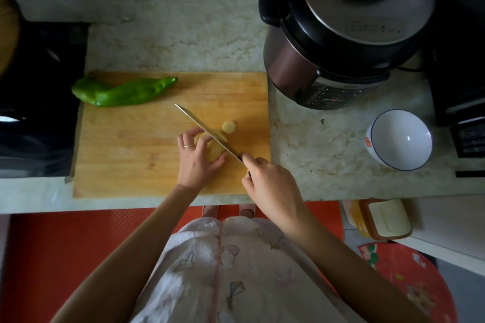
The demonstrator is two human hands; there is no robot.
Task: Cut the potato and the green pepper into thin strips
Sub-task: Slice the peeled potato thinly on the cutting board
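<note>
The peeled potato lies on the wooden cutting board, toward 4 o'clock from the board's centre and close to the person's body, probably so both hands reach it without stretching. The left hand covers its 9 o'clock side. The fingers curl down over the top and the thumb tucks against the near end, which pins the round potato so it cannot roll under the blade. A ring shows on one finger.

The knife crosses the potato on a diagonal, tip at 10 o'clock and handle at 4 o'clock, with the blade lying just beside the curled knuckles, which seem to serve as its guide. The right hand wraps the handle tightly, its forefinger reaching up to where the blade begins, a grip that steadies a downward slice. Whether the edge has entered the flesh cannot be told.

A small cut-off end piece sits at 1 o'clock from the potato, apart from it on the far side of the blade. From this, slicing looks barely begun, with strips yet to come.

The green pepper lies whole at 10 o'clock, well apart along the board's far edge, parked out of the knife's path until its turn.

Beyond the board, on the pale stone countertop, an electric pressure cooker stands at 1 o'clock. A white bowl with a blue rim sits at 3 o'clock, likely there for the cut strips. A dark hob lies at 9 o'clock.
</note>
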